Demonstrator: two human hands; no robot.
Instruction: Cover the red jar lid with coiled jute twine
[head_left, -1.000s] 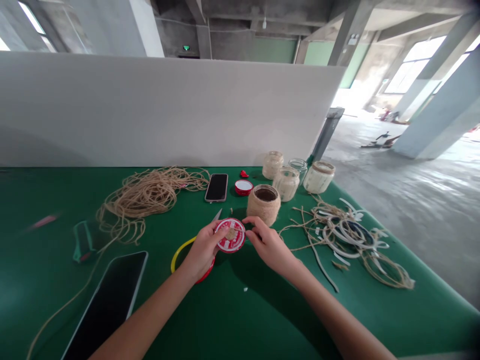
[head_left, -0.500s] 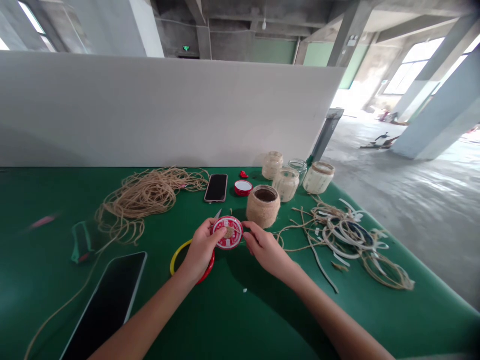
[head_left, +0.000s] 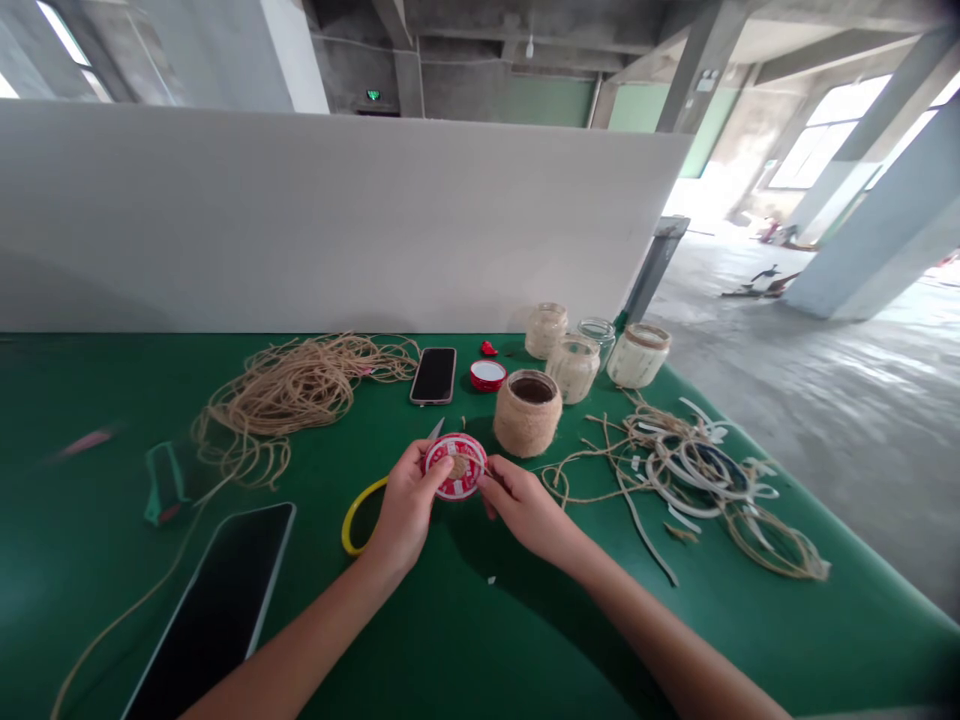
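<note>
Between my hands is a round red-and-white jar lid [head_left: 466, 484] with a small tan coil of twine [head_left: 459, 466] at its centre. My left hand [head_left: 405, 505] grips the lid from the left, thumb pressed on the coil. A thin strand runs from the coil to the lid's right edge, where the fingers of my right hand [head_left: 529, 508] are pinched closed on it. Partly beneath my left hand lie scissors [head_left: 351, 522] with a yellow handle showing and the blade tip beyond my fingers. Just behind the lid stands a twine-wrapped jar [head_left: 527, 420], upright.
A heap of loose twine [head_left: 300, 385] lies back left. Near it are a phone [head_left: 434, 376], a larger dark-screened device [head_left: 217, 600] and a green tool [head_left: 165, 485]. Another red lid [head_left: 488, 376] and several glass jars [head_left: 574, 370] stand behind. Tangled cords [head_left: 697, 470] lie right.
My right hand has shifted slightly down and left, its fingers drawn closer together at the lid's edge. The red scissor handle is now hidden behind my left hand.
</note>
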